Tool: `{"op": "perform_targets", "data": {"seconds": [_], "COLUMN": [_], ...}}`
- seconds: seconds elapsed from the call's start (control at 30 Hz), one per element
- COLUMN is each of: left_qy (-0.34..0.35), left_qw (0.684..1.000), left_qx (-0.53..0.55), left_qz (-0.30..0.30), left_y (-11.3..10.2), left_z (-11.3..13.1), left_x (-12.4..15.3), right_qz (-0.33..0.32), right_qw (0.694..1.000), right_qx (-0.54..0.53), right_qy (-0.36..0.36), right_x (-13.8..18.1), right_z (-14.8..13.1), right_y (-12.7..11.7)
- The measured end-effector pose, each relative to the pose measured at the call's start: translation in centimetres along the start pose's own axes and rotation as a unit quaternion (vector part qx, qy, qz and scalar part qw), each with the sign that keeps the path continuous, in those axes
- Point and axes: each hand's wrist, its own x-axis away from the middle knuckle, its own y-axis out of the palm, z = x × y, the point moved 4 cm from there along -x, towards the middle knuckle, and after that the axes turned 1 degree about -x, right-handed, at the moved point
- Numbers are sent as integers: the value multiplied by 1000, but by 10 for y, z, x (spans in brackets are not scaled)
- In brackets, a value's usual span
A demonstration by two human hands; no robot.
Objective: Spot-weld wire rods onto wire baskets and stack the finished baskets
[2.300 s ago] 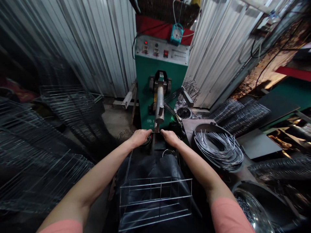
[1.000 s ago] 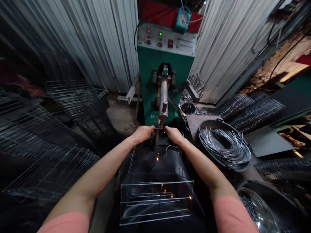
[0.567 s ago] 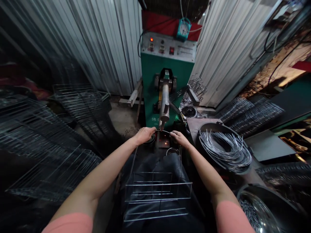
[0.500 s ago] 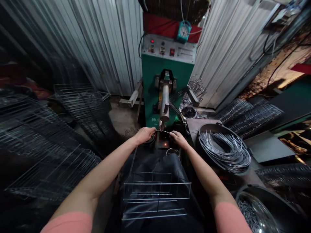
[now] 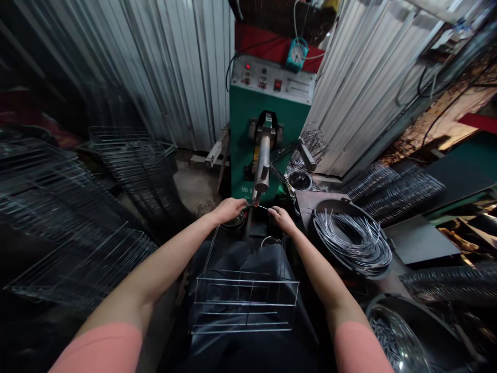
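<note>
A thin curved wire (image 5: 263,207) spans between my two hands, beneath the upper electrode (image 5: 257,198) of a green spot welder (image 5: 240,116). A small red glow shows where electrode and wire meet. My left hand (image 5: 231,210) is closed on the wire's left end; my right hand (image 5: 283,219) pinches its right end. Over the dark apron (image 5: 233,349) on my lap rests a wire rack (image 5: 275,281). Its long side wires run up toward both hands; how they join the curved wire is too dark to tell.
Right of me stand a round tray (image 5: 316,204) of bent wires (image 5: 349,243) and a metal bowl (image 5: 411,336) of small metal pieces. Stacked wire racks (image 5: 132,171) crowd the left. Corrugated metal sheeting (image 5: 186,67) rises behind the welder.
The rack on my lap has shifted slightly up and left in view. A bright orange spot below the wire is gone; a red glow now shows at the electrode tip. Both hands keep their hold.
</note>
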Motion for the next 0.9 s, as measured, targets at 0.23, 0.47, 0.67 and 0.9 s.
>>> {"op": "perform_targets", "data": {"seconds": [0.23, 0.47, 0.67, 0.9], "left_qy": [-139, -210, -289, -455], "left_qw": [955, 879, 829, 596], "left_qx": [253, 420, 479, 662], "left_qz": [-71, -83, 29, -20], "left_y": [8, 11, 8, 75], "left_z": [-24, -32, -43, 6], "left_x": [26, 46, 124, 300], "right_qz": [-5, -19, -22, 29], "right_qw": [998, 992, 994, 981], "right_qx": [-65, -124, -102, -174], "right_qy": [-8, -18, -22, 79], "right_x": [-1, -3, 21, 134], "right_z": [1, 3, 9, 60], "right_y": [-1, 2, -12, -32]}}
